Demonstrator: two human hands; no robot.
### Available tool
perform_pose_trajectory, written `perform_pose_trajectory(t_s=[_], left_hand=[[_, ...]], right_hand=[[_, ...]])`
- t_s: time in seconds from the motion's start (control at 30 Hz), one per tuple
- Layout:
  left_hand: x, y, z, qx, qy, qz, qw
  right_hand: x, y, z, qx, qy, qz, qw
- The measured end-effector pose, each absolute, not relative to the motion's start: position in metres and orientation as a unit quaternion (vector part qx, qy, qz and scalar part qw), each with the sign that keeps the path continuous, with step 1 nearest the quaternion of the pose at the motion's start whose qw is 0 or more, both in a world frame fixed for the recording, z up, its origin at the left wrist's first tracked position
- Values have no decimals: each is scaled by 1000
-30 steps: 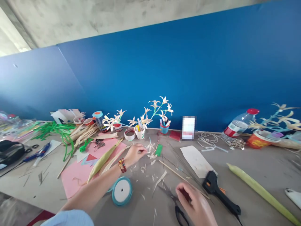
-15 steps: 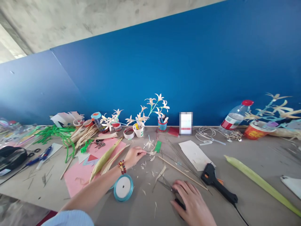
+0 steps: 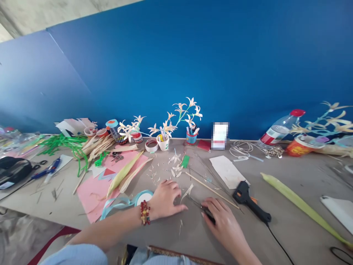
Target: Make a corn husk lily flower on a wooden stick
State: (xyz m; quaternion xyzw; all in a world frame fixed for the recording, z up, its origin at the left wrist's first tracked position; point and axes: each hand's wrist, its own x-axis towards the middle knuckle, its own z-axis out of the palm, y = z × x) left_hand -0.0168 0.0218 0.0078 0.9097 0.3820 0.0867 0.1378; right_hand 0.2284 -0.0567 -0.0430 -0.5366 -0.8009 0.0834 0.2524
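My left hand (image 3: 167,200) lies low over the table, palm down with fingers spread and nothing in them. It partly covers a spool of light-blue ribbon (image 3: 142,194), whose loose end trails left. Beyond its fingertips lie pale husk petals (image 3: 176,170) and a small green piece (image 3: 185,161). A curled husk scrap (image 3: 188,190) rests between the hands. My right hand (image 3: 222,221) has its fingers curled over the black handle of scissors (image 3: 209,215) on the table; their blades point away to the left and are only partly visible.
A glue gun (image 3: 250,202) lies right of my right hand, with a thin stick (image 3: 212,189) and a green husk (image 3: 300,206) nearby. Husk flowers in cups (image 3: 163,142) stand along the blue wall. Pink paper (image 3: 92,195) lies left; a bottle (image 3: 278,130) stands back right.
My left hand has let go of a pale petal and come back toward me and right, its fingers opening. The ribbon spool is now partly behind it. My right hand stays at the scissors.
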Motion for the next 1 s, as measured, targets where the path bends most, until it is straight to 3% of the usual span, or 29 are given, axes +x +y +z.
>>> perform_pose_trajectory(t_s=[0.2,0.47,1.0], left_hand=[[2,17,-11,918,389,39,66],[-65,27,26,846,529,64,-6],[-203,53,8,712,693,86,-71]], right_hand=[[240,-58,-46,-524,-810,61,255],[266,-49,-69,-488,-815,-41,308],[242,-56,-51,-570,-767,44,291]])
